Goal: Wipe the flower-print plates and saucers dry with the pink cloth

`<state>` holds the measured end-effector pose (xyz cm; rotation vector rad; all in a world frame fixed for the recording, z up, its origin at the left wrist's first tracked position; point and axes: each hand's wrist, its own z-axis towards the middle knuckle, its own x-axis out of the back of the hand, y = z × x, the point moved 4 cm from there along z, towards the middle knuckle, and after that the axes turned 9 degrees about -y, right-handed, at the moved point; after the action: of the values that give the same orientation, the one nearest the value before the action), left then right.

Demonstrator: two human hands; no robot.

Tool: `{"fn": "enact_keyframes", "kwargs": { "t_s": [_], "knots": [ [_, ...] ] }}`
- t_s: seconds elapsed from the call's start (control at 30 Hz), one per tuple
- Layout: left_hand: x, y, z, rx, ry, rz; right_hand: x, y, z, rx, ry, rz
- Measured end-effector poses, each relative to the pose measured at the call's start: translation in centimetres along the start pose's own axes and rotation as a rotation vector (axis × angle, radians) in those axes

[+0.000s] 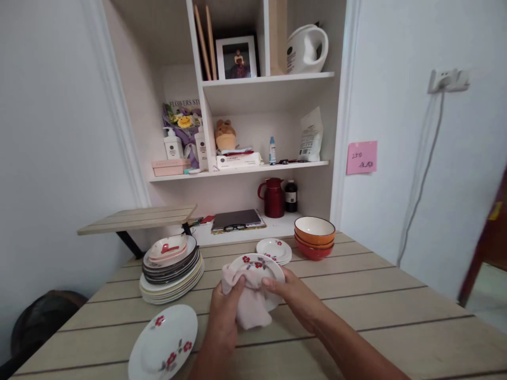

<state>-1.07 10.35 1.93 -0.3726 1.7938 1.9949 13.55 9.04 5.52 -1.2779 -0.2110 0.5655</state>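
A white plate [273,272] with red flowers is tilted up above the table in front of me. My right hand [297,295] grips its right edge, thumb on the face. My left hand [226,311] is closed on a pale pink cloth [251,306], pressing it against the plate's left side; some fingers are hidden behind. Just beyond lies a small stack of flowered saucers [273,247]. To the left of my left hand, a larger flowered plate [158,338] lies on the table.
A tall stack of plates [170,287], topped by a pink-rimmed dish [168,248], stands at left beside a small raised shelf [138,217]. Stacked orange and red bowls [315,237] stand at the back right. Behind are a red jug [273,198] and a dark folder [237,219].
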Motion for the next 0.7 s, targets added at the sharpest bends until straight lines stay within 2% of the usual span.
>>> {"fn": "enact_keyframes", "kwargs": {
  "t_s": [0.13,0.2,0.27,0.33,0.43,0.57,0.7],
  "knots": [
    [0.8,0.5,-0.1,-0.006,0.064,0.045,2.0,-1.3,-0.2,0.123,0.176,-0.378],
    [1.3,0.7,0.1,-0.022,0.082,0.123,2.5,-1.8,-0.3,0.144,0.251,-0.455],
    [1.5,0.8,0.3,-0.036,0.057,0.247,2.3,-1.9,-0.4,0.116,0.239,-0.431],
    [1.2,0.8,0.4,-0.045,-0.022,0.346,1.6,-1.8,-0.4,0.089,0.171,-0.399],
    [0.1,0.8,0.1,-0.044,-0.135,0.391,0.7,-1.4,-0.3,0.069,0.083,-0.478],
    [-0.6,1.1,-0.3,-0.031,-0.110,0.394,0.6,-1.2,-0.4,0.103,0.162,-0.589],
    [-0.4,0.9,-0.2,-0.002,-0.056,0.392,0.7,-0.1,-0.5,0.110,0.214,-0.431]
  ]
}}
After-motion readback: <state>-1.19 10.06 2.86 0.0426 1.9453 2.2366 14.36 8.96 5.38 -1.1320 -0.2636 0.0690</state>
